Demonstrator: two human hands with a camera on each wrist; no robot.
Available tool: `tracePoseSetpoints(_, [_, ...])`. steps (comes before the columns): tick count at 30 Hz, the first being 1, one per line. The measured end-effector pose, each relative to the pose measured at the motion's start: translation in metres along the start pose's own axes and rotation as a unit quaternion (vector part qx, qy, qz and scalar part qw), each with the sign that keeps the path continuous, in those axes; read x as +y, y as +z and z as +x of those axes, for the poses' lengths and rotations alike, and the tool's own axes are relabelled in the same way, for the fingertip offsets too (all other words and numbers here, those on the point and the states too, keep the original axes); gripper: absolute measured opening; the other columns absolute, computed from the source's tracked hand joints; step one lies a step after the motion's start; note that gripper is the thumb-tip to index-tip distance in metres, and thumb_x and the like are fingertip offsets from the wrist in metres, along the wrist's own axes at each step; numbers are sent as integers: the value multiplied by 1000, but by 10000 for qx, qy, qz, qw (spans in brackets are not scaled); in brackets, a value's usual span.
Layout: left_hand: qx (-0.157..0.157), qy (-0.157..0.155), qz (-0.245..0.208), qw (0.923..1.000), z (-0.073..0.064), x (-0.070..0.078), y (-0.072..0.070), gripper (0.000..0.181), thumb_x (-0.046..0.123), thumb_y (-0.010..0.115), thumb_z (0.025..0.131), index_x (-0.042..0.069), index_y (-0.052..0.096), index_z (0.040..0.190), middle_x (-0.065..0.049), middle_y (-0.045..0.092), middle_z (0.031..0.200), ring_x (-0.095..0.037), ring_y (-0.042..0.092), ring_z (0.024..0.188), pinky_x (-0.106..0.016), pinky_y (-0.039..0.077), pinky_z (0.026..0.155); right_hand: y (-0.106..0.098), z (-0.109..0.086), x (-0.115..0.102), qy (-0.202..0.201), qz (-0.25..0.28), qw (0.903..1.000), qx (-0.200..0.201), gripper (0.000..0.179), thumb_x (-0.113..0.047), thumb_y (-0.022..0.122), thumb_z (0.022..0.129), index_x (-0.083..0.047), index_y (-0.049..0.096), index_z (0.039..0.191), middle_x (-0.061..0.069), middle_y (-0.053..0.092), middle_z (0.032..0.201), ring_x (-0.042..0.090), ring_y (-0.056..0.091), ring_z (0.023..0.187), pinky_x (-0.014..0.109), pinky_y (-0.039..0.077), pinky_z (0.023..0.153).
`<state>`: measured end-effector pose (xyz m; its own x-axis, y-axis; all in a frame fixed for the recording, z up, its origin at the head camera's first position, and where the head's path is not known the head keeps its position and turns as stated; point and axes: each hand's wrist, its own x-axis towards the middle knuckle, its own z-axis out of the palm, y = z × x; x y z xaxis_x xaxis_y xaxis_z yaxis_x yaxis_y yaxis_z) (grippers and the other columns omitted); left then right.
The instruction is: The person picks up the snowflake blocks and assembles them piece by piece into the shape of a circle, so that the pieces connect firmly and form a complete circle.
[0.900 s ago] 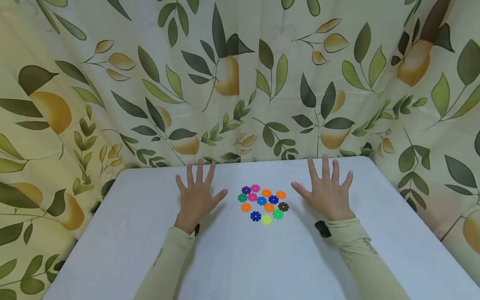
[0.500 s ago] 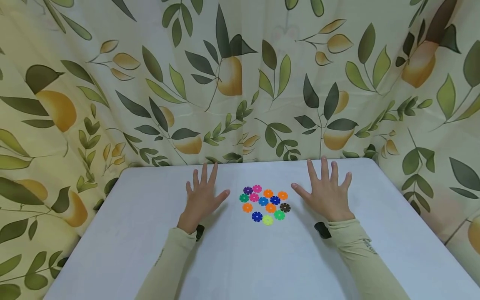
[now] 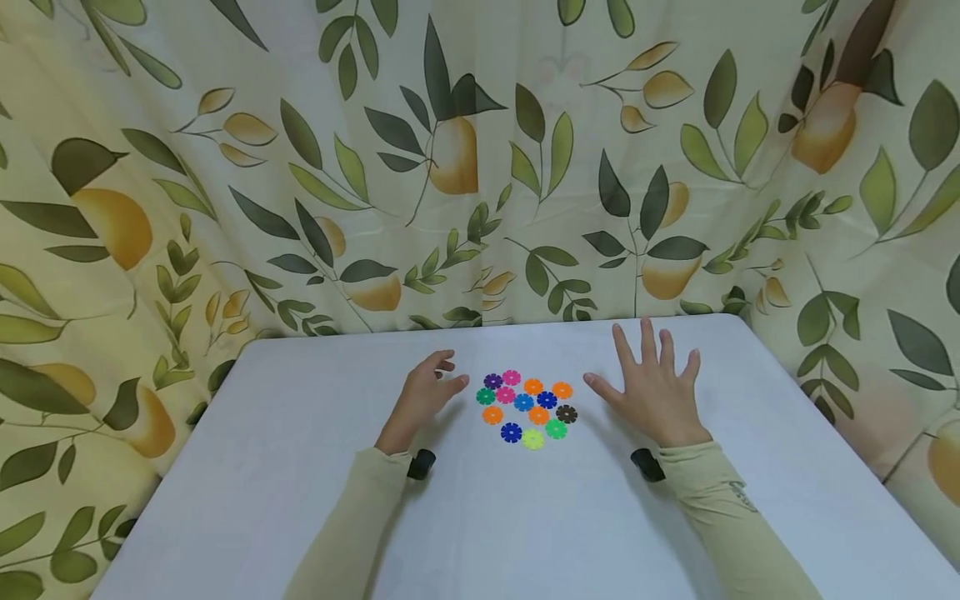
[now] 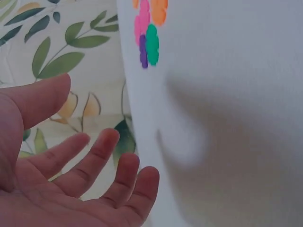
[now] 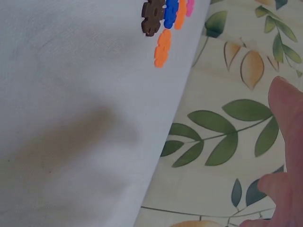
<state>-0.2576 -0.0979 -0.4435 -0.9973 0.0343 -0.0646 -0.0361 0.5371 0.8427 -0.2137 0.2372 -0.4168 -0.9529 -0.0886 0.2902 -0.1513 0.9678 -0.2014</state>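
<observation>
Several colourful notched plastic discs lie flat in a loose cluster mid-table, among them a purple disc [image 3: 492,381], a dark green disc [image 3: 486,396], a yellow-green disc [image 3: 532,439] and a dark brown disc [image 3: 567,413]. Just left of them, my left hand [image 3: 422,398] hovers on its side, holding nothing, thumb toward the cluster. Its fingers are spread and relaxed in the left wrist view, bending slightly. To the right of the cluster, my right hand [image 3: 658,396] is raised with fingers spread wide, also holding nothing. An orange disc [image 5: 162,48] shows in the right wrist view.
The white table [image 3: 465,517] carries the discs, and shadows of both hands fall on it. A curtain [image 3: 525,208] printed with leaves and fruit hangs right behind the table's back edge. Small black devices, such as the one at the right wrist [image 3: 647,465], are worn below the sleeves.
My left hand has rolled from palm-down with spread fingers onto its side and moved right, nearer the discs, its fingers bending. My right hand stays almost in place, and the discs have not moved.
</observation>
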Motion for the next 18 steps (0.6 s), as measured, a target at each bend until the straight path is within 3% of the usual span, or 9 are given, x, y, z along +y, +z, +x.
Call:
tracePoseSetpoints(6, [-139, -197, 3, 9997, 2, -1, 20, 44, 18, 77, 101, 6, 66, 142, -9, 68, 116, -29, 61, 111, -44, 55, 102, -1, -3, 3, -1, 41, 10000, -83, 92, -56, 69, 99, -2, 35, 164, 39, 16, 168, 67, 17, 149, 88, 4, 110])
tracePoseSetpoints(11, [-413, -140, 85, 9990, 6, -5, 30, 32, 13, 79, 99, 2, 72, 128, -9, 68, 116, -28, 61, 110, -45, 53, 103, 1, -4, 4, -57, 15, 9999, -112, 92, -56, 70, 98, -2, 36, 164, 39, 19, 167, 67, 20, 148, 89, 7, 109])
tracePoseSetpoints(18, [-463, 431, 1293, 9896, 11, -3, 41, 25, 12, 82, 95, 2, 75, 117, -10, 65, 116, -30, 55, 114, -47, 51, 102, 4, -4, 4, -60, -32, 9998, -174, 92, -54, 72, 98, -1, 36, 164, 39, 20, 167, 66, 21, 148, 89, 9, 109])
